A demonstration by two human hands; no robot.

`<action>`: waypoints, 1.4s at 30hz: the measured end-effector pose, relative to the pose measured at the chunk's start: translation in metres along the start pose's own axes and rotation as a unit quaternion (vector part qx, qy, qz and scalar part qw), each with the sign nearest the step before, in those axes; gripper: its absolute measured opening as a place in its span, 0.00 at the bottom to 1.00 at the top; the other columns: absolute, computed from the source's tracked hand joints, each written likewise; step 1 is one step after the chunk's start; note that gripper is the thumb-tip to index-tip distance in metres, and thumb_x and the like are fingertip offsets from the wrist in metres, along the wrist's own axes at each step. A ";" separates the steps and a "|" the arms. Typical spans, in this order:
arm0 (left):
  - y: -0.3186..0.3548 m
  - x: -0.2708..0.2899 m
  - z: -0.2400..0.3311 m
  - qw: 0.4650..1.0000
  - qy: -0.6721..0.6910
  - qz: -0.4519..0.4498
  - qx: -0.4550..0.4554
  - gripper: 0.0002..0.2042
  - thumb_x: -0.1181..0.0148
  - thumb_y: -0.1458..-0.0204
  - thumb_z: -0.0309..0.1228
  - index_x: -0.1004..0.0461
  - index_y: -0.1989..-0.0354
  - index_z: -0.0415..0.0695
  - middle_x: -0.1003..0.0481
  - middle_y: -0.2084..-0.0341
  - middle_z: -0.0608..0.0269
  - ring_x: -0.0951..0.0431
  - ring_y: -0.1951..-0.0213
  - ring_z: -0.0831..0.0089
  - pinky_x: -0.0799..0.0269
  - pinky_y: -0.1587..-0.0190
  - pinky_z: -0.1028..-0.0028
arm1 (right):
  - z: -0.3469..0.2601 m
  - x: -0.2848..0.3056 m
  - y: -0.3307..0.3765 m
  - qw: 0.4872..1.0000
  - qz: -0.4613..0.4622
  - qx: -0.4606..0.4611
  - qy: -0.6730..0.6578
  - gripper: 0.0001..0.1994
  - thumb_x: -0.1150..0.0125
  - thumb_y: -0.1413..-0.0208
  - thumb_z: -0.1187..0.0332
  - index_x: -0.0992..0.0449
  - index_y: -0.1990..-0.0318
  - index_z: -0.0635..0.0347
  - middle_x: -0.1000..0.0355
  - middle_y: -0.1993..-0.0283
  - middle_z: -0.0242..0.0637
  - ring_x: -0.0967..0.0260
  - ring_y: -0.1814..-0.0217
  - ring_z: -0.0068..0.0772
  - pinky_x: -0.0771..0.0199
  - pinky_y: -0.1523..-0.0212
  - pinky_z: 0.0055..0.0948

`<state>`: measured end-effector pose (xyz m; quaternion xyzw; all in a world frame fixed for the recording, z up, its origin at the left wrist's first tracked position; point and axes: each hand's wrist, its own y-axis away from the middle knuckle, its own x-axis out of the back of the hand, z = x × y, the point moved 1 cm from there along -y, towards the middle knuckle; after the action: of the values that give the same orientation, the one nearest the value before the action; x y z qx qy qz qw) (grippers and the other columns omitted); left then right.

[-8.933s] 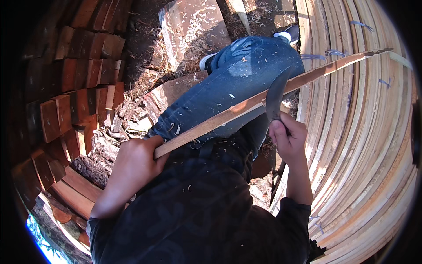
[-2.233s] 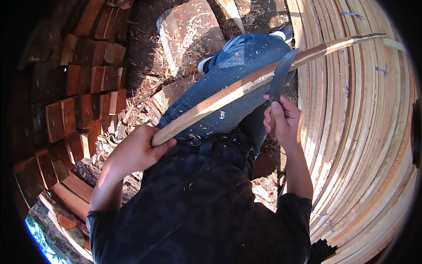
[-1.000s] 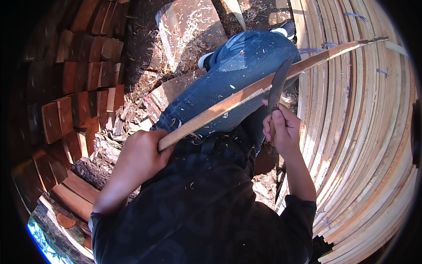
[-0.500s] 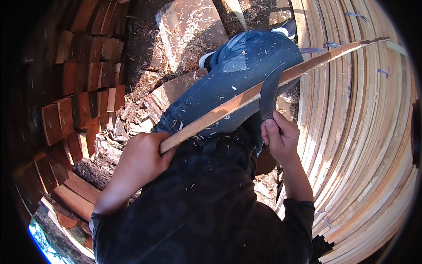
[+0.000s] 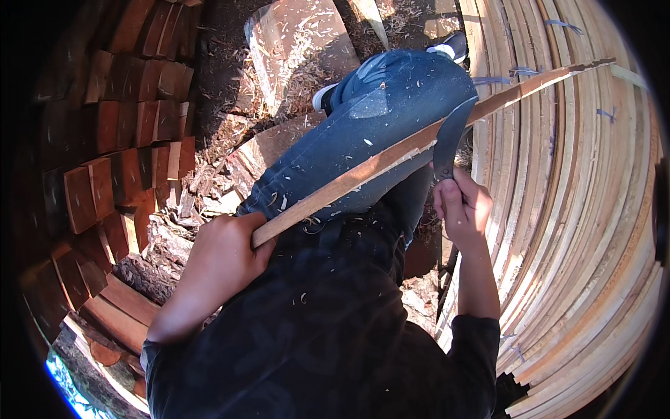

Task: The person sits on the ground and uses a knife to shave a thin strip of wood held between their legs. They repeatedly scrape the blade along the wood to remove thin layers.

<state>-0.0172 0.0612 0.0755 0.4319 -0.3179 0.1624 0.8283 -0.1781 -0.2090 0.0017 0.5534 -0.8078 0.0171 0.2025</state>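
Note:
A long, narrow wooden strip (image 5: 363, 170) slants from my lap up to the far right, lying across my jeans-clad thigh. My left hand (image 5: 227, 253) is closed around its near end. In my right hand (image 5: 464, 209) is a curved knife (image 5: 450, 140) with a dark, broad blade, held in a closed grip low on it. The blade rises from my fist and crosses the strip near my knee, against its edge. My fingers hide the knife's handle.
Stacked reddish wood blocks (image 5: 91, 192) line the left side. On the right, long pale wood strips (image 5: 544, 209) lie side by side, some bound with bluish ties. Flat boards (image 5: 307, 52) and shavings cover the ground ahead, and wood shavings dot my clothes.
My right hand and the knife have moved to the right, further along the strip toward my knee. The left hand and the strip stay nearly in place.

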 end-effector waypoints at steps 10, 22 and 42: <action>-0.008 0.008 0.007 0.999 0.029 -0.019 0.024 0.06 0.39 0.55 0.28 0.24 0.74 0.37 0.28 0.83 0.45 0.25 0.76 0.49 0.30 0.70 0.61 | 0.003 0.008 -0.012 0.942 0.220 -0.022 -0.253 0.14 0.54 0.37 0.68 0.32 0.48 0.68 0.40 0.83 0.29 0.45 0.86 0.17 0.44 0.84 0.16; -0.005 0.003 -0.001 1.000 0.015 0.001 -0.001 0.06 0.39 0.56 0.29 0.25 0.75 0.40 0.28 0.84 0.47 0.25 0.76 0.49 0.29 0.70 0.58 | 0.009 0.007 -0.005 0.998 0.003 0.016 -0.063 0.14 0.53 0.38 0.72 0.32 0.48 0.71 0.35 0.81 0.31 0.42 0.84 0.16 0.45 0.83 0.15; -0.006 0.006 0.003 0.999 0.024 -0.029 0.019 0.08 0.39 0.53 0.31 0.24 0.73 0.37 0.27 0.82 0.46 0.25 0.76 0.49 0.31 0.71 0.61 | -0.003 -0.013 -0.002 0.992 -0.113 0.031 -0.051 0.12 0.49 0.39 0.69 0.27 0.53 0.68 0.35 0.82 0.32 0.37 0.83 0.21 0.36 0.80 0.21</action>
<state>-0.0106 0.0548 0.0773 0.4529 -0.2821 0.1542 0.8316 -0.1713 -0.1976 -0.0009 0.6471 -0.7486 -0.0094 0.1441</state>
